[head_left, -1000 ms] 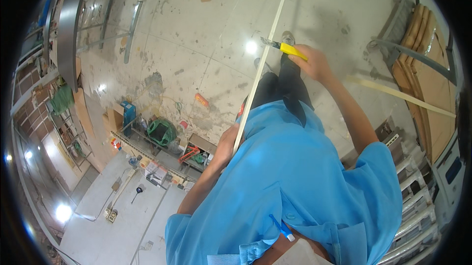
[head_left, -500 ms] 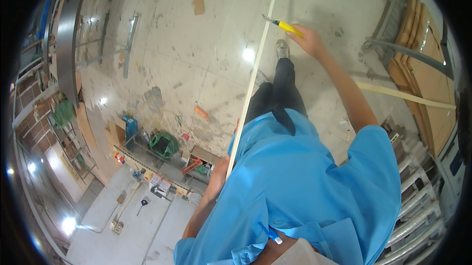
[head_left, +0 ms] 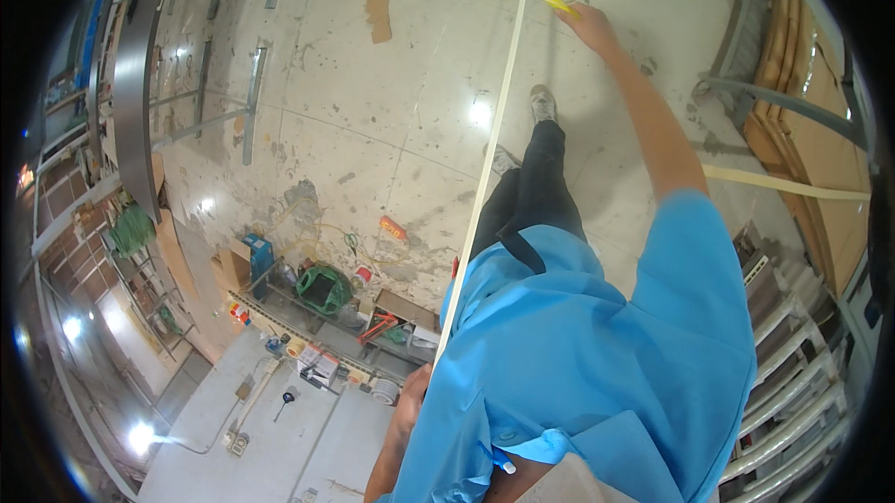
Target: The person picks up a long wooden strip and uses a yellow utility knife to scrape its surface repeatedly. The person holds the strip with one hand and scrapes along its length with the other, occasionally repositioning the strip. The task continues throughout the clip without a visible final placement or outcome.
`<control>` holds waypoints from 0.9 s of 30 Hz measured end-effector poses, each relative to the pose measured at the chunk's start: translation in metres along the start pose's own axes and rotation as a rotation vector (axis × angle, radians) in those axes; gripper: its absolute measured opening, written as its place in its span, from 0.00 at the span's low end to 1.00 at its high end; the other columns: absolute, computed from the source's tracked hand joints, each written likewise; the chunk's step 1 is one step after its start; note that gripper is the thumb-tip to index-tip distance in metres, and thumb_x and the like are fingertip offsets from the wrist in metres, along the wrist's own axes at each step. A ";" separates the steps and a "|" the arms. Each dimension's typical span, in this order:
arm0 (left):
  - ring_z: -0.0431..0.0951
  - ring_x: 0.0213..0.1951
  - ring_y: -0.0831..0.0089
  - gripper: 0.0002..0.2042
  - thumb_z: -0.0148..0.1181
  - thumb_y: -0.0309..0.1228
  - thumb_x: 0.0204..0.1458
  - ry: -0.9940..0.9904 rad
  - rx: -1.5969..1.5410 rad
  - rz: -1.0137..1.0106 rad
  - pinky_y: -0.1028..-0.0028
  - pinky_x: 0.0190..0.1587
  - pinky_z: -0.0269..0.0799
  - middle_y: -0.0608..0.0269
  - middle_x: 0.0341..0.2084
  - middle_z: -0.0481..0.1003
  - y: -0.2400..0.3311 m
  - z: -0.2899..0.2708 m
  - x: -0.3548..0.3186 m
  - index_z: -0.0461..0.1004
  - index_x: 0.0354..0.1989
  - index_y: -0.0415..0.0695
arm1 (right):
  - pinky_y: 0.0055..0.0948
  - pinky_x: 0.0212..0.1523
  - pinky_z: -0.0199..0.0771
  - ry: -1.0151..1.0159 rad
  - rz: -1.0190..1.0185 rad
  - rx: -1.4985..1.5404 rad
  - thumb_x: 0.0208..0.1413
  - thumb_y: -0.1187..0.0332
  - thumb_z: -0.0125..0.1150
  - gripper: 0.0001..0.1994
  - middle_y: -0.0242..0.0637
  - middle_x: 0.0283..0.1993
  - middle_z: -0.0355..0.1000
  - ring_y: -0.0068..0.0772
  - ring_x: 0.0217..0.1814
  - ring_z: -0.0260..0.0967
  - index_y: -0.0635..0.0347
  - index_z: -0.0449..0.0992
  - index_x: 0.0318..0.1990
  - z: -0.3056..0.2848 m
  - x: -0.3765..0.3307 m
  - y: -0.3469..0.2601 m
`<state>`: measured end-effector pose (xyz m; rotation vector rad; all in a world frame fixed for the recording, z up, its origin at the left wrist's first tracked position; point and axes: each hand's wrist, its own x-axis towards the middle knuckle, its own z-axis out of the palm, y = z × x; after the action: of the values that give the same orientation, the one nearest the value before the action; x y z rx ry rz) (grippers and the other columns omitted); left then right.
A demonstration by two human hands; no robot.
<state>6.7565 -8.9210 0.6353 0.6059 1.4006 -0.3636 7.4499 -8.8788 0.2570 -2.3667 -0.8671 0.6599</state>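
Observation:
My right hand [head_left: 591, 27], with the arm stretched out at the far side, is closed round a yellow utility knife [head_left: 562, 6]. The knife's grey tip points left and lies against or just over a long, narrow, cream strip [head_left: 497, 141]; I cannot tell whether it touches. The strip slants past my left side and runs out of the far edge of the view. Low beside my body, my left hand [head_left: 413, 398] is closed on the strip's near part; my sleeve and body partly hide its fingers.
At lower left stands a grey worktable [head_left: 270, 438] with small tools. Beyond it are a green bag [head_left: 323, 289] and a blue box [head_left: 258, 254]. Wrapped brown panels [head_left: 811, 130] lean at right, near a second pale strip [head_left: 792, 182]. Metal frames [head_left: 254, 102] lie at left.
My right hand and the knife have moved farther away along the strip. My left hand sits slightly lower in the view, still at the strip. The whole view has shifted a little.

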 end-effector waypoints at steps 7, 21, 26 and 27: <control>0.71 0.35 0.83 0.23 0.45 0.50 0.73 -0.040 0.097 -0.025 0.75 0.36 0.68 0.72 0.33 0.76 -0.034 -0.031 -0.004 0.78 0.43 0.42 | 0.25 0.19 0.60 -0.117 0.364 0.892 0.59 0.39 0.67 0.30 0.42 0.38 0.82 0.18 0.19 0.59 0.63 0.79 0.45 0.050 -0.024 -0.063; 0.77 0.58 0.64 0.39 0.35 0.62 0.71 -0.143 0.226 0.286 0.62 0.64 0.71 0.51 0.57 0.77 0.159 0.025 0.181 0.67 0.68 0.35 | 0.21 0.17 0.54 -0.416 0.445 1.481 0.63 0.46 0.67 0.22 0.37 0.28 0.78 0.16 0.16 0.57 0.60 0.78 0.39 0.108 -0.167 -0.210; 0.71 0.25 0.76 0.30 0.36 0.58 0.72 -0.299 0.016 0.021 0.72 0.31 0.73 0.67 0.27 0.71 0.223 0.064 0.254 0.71 0.53 0.39 | 0.29 0.17 0.61 -0.502 0.415 1.189 0.64 0.42 0.64 0.25 0.40 0.28 0.79 0.24 0.16 0.65 0.60 0.76 0.34 0.118 -0.250 -0.239; 0.67 0.20 0.78 0.29 0.37 0.57 0.73 -0.229 0.091 -0.006 0.75 0.25 0.70 0.71 0.21 0.69 0.222 0.064 0.253 0.72 0.49 0.41 | 0.32 0.20 0.64 -0.482 0.350 1.037 0.65 0.43 0.62 0.25 0.41 0.29 0.79 0.28 0.19 0.68 0.61 0.76 0.36 0.111 -0.261 -0.236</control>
<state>6.9742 -8.7531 0.4305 0.6139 1.1715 -0.4886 7.1054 -8.8709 0.3880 -1.4118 -0.1475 1.4325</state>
